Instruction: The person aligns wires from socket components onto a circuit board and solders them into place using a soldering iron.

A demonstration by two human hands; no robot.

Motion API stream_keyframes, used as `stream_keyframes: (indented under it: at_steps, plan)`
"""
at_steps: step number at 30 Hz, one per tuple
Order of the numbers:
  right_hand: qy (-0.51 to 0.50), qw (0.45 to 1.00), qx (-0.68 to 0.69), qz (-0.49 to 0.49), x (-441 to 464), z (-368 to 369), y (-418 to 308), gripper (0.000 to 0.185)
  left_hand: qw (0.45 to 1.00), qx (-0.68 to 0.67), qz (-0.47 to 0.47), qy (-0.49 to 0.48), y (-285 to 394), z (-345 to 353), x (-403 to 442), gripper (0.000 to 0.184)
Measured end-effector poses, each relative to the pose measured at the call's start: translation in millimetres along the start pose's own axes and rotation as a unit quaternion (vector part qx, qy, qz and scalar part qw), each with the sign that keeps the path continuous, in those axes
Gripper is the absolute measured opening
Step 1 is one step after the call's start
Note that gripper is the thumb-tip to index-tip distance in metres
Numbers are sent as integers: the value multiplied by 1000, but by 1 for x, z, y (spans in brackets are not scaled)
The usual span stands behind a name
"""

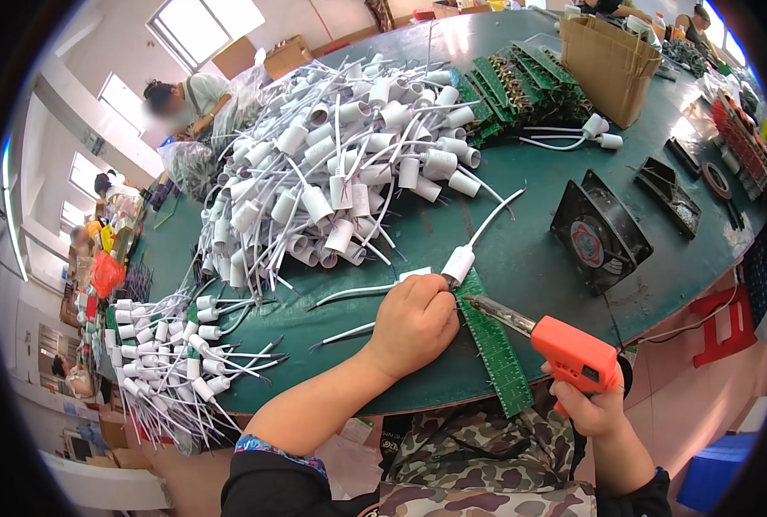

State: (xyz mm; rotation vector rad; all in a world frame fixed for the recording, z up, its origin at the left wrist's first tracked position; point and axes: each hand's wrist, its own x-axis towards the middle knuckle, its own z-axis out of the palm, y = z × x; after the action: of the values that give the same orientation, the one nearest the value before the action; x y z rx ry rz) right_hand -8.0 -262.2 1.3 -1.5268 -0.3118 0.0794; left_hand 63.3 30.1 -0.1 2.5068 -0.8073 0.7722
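Observation:
My left hand (pixel 418 320) is closed at the upper end of a long green circuit board strip (pixel 497 358), gripping a white cylindrical cap (pixel 458 266) with a white cable rising from it. The fingertips and the lower part of the cap are partly hidden. In my right hand (pixel 592 405) is a red soldering gun (pixel 575 353), its metal barrel pointing left. The tip (pixel 478 303) is at the board's upper end, close to my left fingers; whether it touches cannot be made out. Two more white cables (pixel 346 334) lie left of my left hand.
A big heap of white capped cables (pixel 340 164) covers the middle. Wired boards (pixel 164 345) hang over the left edge. Green circuit boards (pixel 530 86), a cardboard box (pixel 609 69), a black fan (pixel 600 231) and a black tray (pixel 669 196) stand rightward. Other people (pixel 192 103) sit nearby.

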Motion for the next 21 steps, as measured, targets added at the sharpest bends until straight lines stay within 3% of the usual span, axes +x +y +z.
stream_keyframes:
  at_steps: [17, 21]
  plan:
    - [-7, 1000, 1, 16, 0, 2, 8, 30, 1000, -2, 2, 7, -1, 2, 0, 19]
    - [-36, 998, -31, -37, 1, -2, 17, 32, 1000, -3, 0, 4, 0, 1, 1, 19]
